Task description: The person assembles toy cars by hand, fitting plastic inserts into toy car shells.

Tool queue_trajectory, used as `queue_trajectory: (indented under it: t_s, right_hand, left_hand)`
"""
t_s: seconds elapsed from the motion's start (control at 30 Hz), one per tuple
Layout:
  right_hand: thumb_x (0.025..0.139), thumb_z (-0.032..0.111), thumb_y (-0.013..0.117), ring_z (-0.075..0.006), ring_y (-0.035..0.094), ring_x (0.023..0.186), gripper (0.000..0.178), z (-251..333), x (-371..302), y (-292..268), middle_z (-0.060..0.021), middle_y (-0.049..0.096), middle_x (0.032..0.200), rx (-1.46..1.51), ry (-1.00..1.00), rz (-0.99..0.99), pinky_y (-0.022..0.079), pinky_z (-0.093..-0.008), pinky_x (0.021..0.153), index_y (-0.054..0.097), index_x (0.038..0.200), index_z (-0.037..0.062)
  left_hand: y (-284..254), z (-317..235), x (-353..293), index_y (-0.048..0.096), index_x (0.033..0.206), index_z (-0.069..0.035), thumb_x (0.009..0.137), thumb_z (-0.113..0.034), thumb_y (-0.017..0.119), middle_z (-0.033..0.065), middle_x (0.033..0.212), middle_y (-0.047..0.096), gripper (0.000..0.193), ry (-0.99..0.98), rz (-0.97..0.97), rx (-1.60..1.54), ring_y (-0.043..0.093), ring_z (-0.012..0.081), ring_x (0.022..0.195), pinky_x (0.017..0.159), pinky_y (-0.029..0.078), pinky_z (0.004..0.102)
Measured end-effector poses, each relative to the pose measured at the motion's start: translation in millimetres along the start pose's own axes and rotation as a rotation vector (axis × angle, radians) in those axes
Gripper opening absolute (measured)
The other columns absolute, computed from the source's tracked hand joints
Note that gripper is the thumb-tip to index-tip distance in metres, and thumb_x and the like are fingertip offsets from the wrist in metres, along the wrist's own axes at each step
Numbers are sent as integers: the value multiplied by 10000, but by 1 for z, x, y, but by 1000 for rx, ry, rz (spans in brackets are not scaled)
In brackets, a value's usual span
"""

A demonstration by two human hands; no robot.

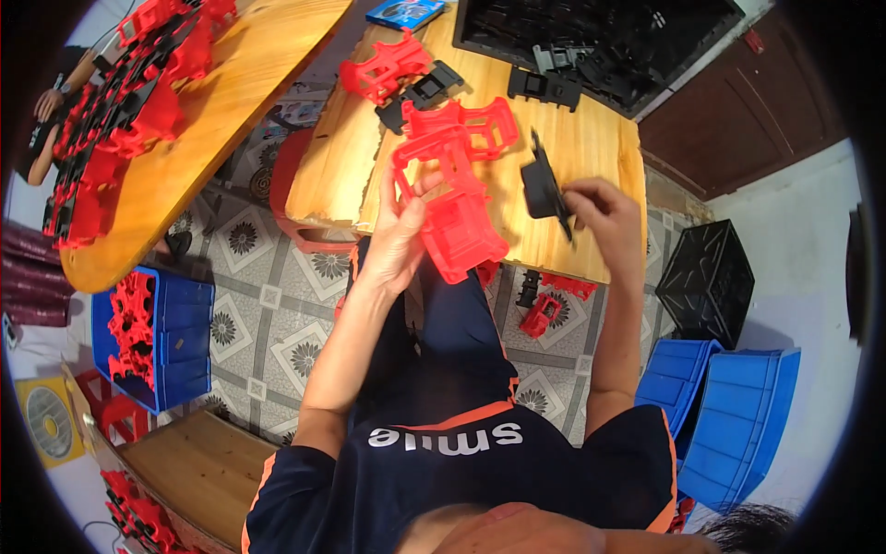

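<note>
My left hand is closed around a red plastic frame, a hollow moulded part tilted over the near edge of the wooden table. To its right, my right hand pinches the edge of a flat black plastic piece held on its side. A gap separates the black piece from the red frame. Just beyond the held frame lies another red frame, partly covered by it. Farther back sit one more red frame and a black piece next to it.
A black tray of black parts is at the back, with loose black parts before it. At left, a curved table carries a row of red-and-black assemblies. Blue bins and a black crate flank me.
</note>
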State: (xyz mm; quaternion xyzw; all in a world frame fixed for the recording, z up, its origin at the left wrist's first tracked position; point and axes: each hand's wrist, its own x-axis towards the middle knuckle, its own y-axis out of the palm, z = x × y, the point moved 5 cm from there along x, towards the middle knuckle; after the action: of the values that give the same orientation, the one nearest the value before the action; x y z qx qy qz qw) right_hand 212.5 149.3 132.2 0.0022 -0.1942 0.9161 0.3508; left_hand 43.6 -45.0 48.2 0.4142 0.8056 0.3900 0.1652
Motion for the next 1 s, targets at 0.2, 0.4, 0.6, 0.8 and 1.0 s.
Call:
queue_trajectory:
  t_s: [0.2,0.4,0.6,0.8,1.0]
  right_hand:
    - [749,105,814,-129,549,520,198,49,-51,85,-49,570,659,-323,-456,-289,415,-264,464,655,816,7]
    - [706,148,838,-225,548,491,278,51,-58,110,-64,540,643,-508,-695,-329,441,-327,446,613,824,35]
    - [718,191,834,-216,556,511,277,53,-63,120,-56,530,662,-639,-805,-313,442,-333,459,607,790,50]
    - [769,235,801,-258,622,735,323,53,-34,107,-94,600,794,-347,-623,-207,492,-350,651,654,945,7]
    - [872,153,680,-301,599,1020,326,65,1,135,-185,648,1072,-83,-520,48,462,-354,893,640,1144,-22]
  left_hand:
    - [2,-4,-10,-26,1541,-243,759,-272,833,158,1438,366,1161,122,-22,47,410,285,1327,1068,385,438]
    - [12,-14,-22,-31,1540,-243,712,-222,869,163,1436,342,1223,139,-32,27,431,300,1304,1051,417,420]
    - [8,-14,-26,-66,1541,-230,791,-141,801,159,1410,370,1150,150,-18,11,446,269,1288,1034,430,406]
    - [20,-14,-23,-44,1549,-193,890,-110,661,154,1386,419,968,143,-79,194,468,235,1249,1046,398,383]
    - [16,-34,-38,270,1430,-23,947,-258,593,151,1295,490,627,507,-237,705,501,230,1198,1020,411,353]
